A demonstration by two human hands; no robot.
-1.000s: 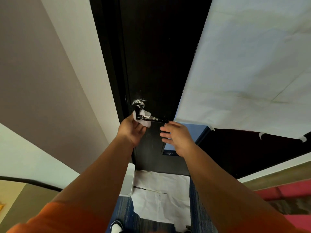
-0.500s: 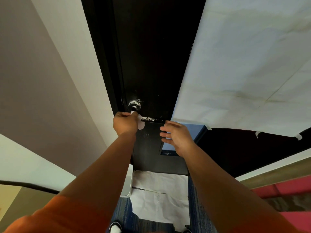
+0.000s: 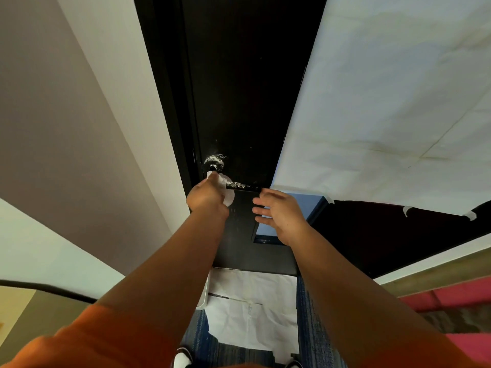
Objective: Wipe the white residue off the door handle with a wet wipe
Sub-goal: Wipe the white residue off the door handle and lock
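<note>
The black door (image 3: 239,88) carries a dark lever handle (image 3: 243,185) speckled with white residue; its round base (image 3: 214,160) is also smeared white. My left hand (image 3: 206,197) grips a white wet wipe (image 3: 225,185) and presses it on the handle's neck, just below the base. My right hand (image 3: 279,211) hovers with relaxed fingers a little below the lever's free end, holding nothing. The part of the lever under the wipe is hidden.
White paper (image 3: 385,102) covers the wall right of the door, taped at its lower edge. More white paper (image 3: 252,314) lies on the blue carpet at the door's foot. A white bin edge (image 3: 203,296) stands by the frame. My shoes (image 3: 183,358) show at the bottom.
My left hand turned over the handle and slid the wipe up to the neck by the base. My right hand stayed near the lever's end.
</note>
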